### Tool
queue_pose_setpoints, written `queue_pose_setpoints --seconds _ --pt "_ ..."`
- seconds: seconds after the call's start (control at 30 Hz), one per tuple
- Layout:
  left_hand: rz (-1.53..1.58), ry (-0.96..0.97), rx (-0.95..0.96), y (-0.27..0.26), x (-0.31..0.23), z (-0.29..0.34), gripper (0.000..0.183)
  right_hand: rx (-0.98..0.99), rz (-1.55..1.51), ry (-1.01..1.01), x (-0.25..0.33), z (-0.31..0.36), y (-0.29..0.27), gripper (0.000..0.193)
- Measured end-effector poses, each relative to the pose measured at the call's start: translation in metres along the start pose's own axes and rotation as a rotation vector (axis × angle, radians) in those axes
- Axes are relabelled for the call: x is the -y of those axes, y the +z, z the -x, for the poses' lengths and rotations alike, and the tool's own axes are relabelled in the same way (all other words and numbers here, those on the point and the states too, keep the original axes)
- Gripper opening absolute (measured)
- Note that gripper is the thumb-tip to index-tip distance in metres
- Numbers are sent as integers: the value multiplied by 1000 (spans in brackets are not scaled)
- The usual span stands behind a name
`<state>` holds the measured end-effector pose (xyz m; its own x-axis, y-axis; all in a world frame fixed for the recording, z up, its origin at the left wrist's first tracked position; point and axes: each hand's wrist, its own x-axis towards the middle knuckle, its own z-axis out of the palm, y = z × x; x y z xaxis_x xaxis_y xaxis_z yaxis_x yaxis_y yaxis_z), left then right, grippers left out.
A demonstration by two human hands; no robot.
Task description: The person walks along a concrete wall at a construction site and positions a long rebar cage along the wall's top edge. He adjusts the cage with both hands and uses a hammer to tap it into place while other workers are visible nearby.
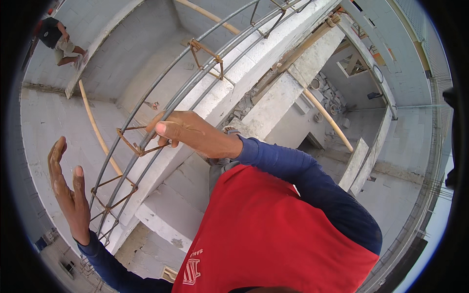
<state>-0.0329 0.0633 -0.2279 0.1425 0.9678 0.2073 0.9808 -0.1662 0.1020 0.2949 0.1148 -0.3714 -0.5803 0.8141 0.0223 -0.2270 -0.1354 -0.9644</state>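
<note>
Nearest my lens, the red shirt [273, 224] fills the head view from centre to six o'clock, and beyond it I see the rebar cage [189, 87] arching along a white block wall [244, 61], its long axis running from one o'clock down to eight. My right hand [202, 134], just off centre toward ten o'clock, is the nearer, its fingers curled around the cage's middle bars; my left hand [71, 190], toward eight, is spread and grasps nothing, the cage lying just beside it at three o'clock.
</note>
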Motion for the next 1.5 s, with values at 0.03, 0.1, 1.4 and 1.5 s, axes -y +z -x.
queue_pose_setpoints --seconds 0.03,0.1,1.4,1.5 --pt "98 16 72 13 -17 -11 68 -36 213 -96 3 14 -8 49" --pt "239 27 237 33 -40 -22 77 -112 495 -233 9 48 -30 42" --pt "-54 -214 4 155 -428 -282 104 -201 2313 362 334 -292 -1137 29" --pt "-11 -305 -52 157 -434 -287 82 -222 2341 399 310 -308 -1207 44"
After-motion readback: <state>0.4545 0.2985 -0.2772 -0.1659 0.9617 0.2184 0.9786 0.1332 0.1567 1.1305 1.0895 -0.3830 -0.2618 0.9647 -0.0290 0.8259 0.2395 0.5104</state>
